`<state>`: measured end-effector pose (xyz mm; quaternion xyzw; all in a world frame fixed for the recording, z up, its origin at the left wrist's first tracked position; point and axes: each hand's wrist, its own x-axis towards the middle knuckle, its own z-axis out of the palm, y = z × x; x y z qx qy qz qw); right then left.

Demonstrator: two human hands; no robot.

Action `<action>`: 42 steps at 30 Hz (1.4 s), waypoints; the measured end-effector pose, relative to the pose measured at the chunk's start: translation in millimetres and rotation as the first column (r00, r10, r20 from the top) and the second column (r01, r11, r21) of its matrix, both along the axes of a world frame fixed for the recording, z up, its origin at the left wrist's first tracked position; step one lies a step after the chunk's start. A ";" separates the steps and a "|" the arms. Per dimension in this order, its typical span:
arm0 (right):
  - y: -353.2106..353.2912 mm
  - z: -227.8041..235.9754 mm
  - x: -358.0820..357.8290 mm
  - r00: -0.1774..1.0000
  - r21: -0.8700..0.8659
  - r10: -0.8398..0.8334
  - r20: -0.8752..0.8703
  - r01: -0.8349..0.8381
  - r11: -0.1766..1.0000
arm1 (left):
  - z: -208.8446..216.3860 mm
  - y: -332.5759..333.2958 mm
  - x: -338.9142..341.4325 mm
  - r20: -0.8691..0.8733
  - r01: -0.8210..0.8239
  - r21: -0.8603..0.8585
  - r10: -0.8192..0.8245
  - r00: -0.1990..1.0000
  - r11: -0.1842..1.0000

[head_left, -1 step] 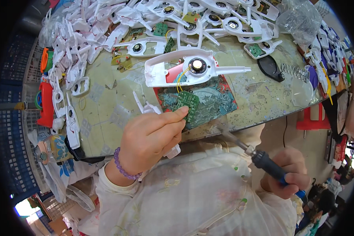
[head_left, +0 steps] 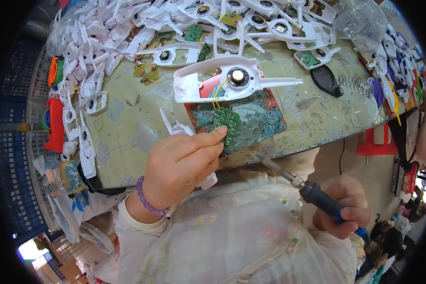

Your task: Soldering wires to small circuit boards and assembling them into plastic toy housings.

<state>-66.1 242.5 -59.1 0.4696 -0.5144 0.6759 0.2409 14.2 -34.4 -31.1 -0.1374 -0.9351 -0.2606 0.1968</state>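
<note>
Thumb and fingers of my left hand (head_left: 182, 163) pinch the lower edge of a green circuit board (head_left: 227, 120). Yellow wires (head_left: 215, 100) run from it up to a round speaker (head_left: 238, 76) in a white plastic housing half (head_left: 194, 78). That housing lies beyond the board on a dark, patterned work mat (head_left: 258, 120) with red edges. A white plastic piece (head_left: 208, 181) shows under my left hand; whether the hand grips it too is hidden. My right hand (head_left: 348, 206) is wrapped round the handle of a soldering iron (head_left: 322, 198), its tip pointing left near the table edge, apart from the board.
White plastic parts (head_left: 92, 45) are heaped at the far left. Several housings with speakers (head_left: 280, 29) lie along the back. At right are a black oval part (head_left: 324, 81), a metal spring stand (head_left: 356, 85) and a clear plastic bag (head_left: 359, 28). A red stool (head_left: 377, 144) stands beyond the table edge.
The soldering iron in my right hand has shifted very slightly to the left. My left hand and the circuit board look practically unmoved.
</note>
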 end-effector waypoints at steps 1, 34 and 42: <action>-5.9 0.0 0.2 1.000 -0.016 0.028 -0.004 -0.028 0.999 | -0.3 0.1 -0.1 -0.011 0.002 -0.011 -0.003 1.000 1.000; -30.5 -6.5 -2.7 0.994 0.107 0.075 -0.084 -0.066 0.992 | -1.5 5.1 -1.7 -0.044 -0.058 -0.014 0.058 0.997 0.998; -30.5 -2.5 -1.4 0.995 0.142 0.046 -0.089 -0.033 0.989 | -1.7 5.9 -2.4 -0.059 -0.061 -0.003 0.061 0.996 0.998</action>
